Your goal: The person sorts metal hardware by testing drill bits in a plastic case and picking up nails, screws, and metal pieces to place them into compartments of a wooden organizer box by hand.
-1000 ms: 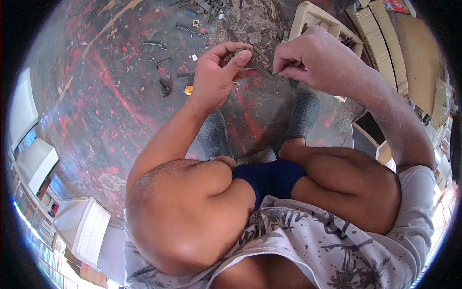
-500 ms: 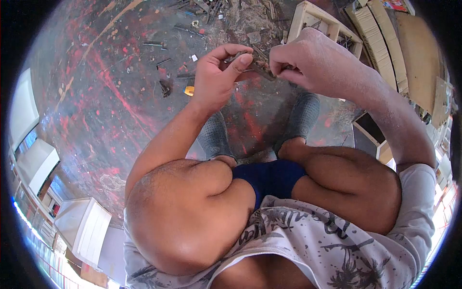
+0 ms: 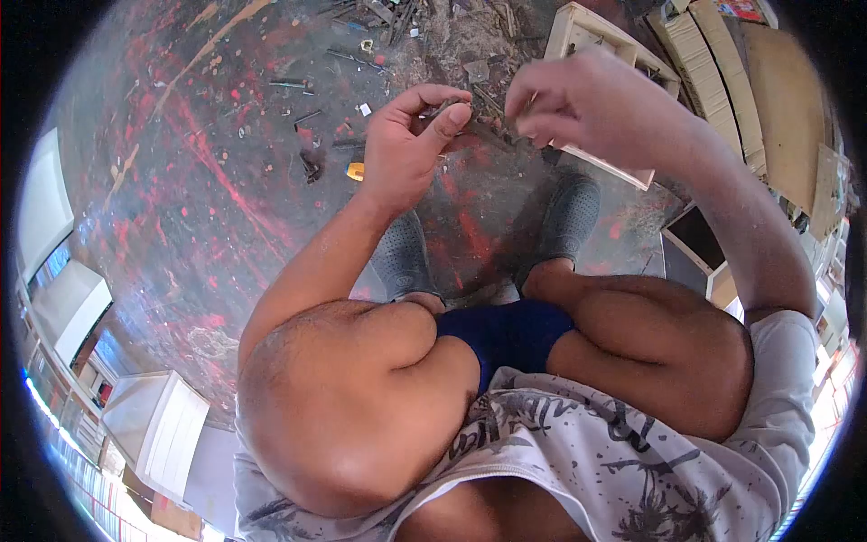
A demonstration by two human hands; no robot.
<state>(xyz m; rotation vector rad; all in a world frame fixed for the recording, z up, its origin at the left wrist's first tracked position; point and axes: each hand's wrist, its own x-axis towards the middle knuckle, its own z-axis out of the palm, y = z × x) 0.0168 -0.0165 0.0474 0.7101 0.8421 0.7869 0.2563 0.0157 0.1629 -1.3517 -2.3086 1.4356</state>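
My left hand (image 3: 408,143) is closed, thumb and index finger pinching a small dark piece (image 3: 446,107) mostly hidden by the fingers. A little to its right, my right hand (image 3: 573,104) is smeared by motion, its fingers curled and pointing toward the left hand. Whether those fingers hold anything cannot be made out. Just behind and beside the right hand stands a shallow wooden box (image 3: 562,36) with compartments; dark small pieces lie inside it. Below the left hand, a yellow object (image 3: 355,170) rests on the floor.
Dark thin metal-looking pieces (image 3: 289,83) and scraps lie scattered on the red-stained floor (image 3: 217,181). Cardboard strips (image 3: 704,72) and a brown board (image 3: 784,108) are at the right. My shoes (image 3: 571,212) stand below the hands. White box-like objects (image 3: 81,307) line the left edge.
My right hand has drawn slightly up and away from the left, its fingers loosening from the dark strip seen between the hands. The left hand stays almost in place.
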